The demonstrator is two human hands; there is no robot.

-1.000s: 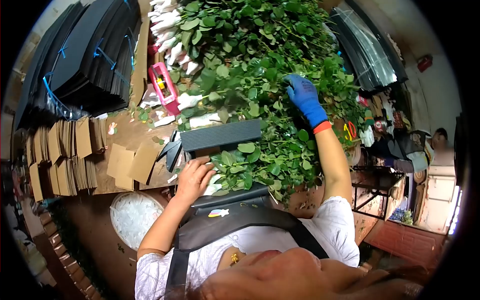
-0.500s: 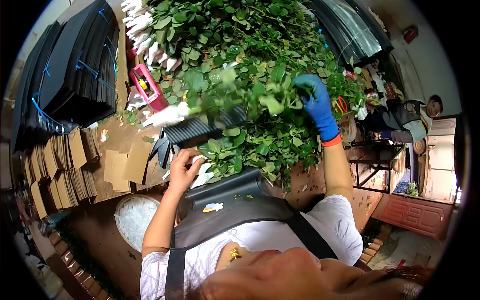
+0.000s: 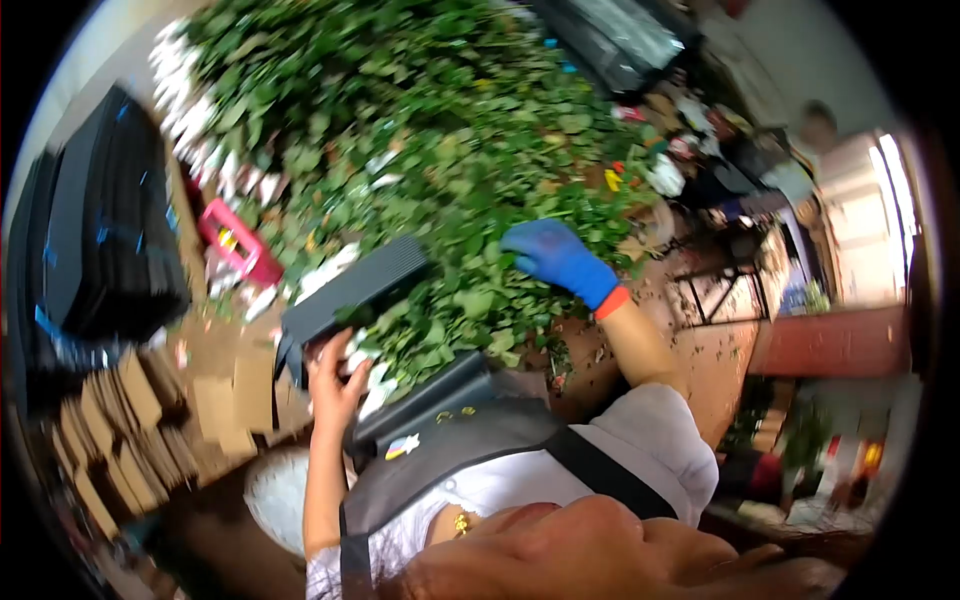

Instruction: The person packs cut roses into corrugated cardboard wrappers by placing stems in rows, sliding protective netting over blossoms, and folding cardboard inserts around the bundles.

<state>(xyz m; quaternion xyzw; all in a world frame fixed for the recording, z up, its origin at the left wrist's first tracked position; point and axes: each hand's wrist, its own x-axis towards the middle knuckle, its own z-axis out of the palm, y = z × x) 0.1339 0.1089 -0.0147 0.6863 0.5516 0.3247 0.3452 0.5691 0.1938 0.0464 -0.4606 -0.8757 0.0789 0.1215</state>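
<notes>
My left hand (image 3: 334, 385), bare, is at the near edge of the leafy pile, its thumb and fingers apart. It is beside white-wrapped flower heads (image 3: 377, 386) and the near end of a dark ribbed block (image 3: 350, 292). My right hand (image 3: 556, 262), in a blue glove with an orange cuff, is over the right side of the green leafy stems (image 3: 470, 270). Its fingers are curled and pressed together, and the leaves hide what they hold, if anything. The ribbed block lies slanted across the near-left part of the pile.
A larger leafy heap (image 3: 330, 90) with white-wrapped ends fills the back. A pink holder (image 3: 240, 245) lies on the left. Folded cardboard pieces (image 3: 135, 420) and black stacked sheets (image 3: 115, 220) stand farther left. A white tub (image 3: 278, 500) is below. Another person (image 3: 795, 170) is at right, blurred.
The view has turned and shifted. My gloved hand has come down and inward, lower over the stems. The blurred stems and white-wrapped end across the ribbed block are no longer there. My left fingers have spread.
</notes>
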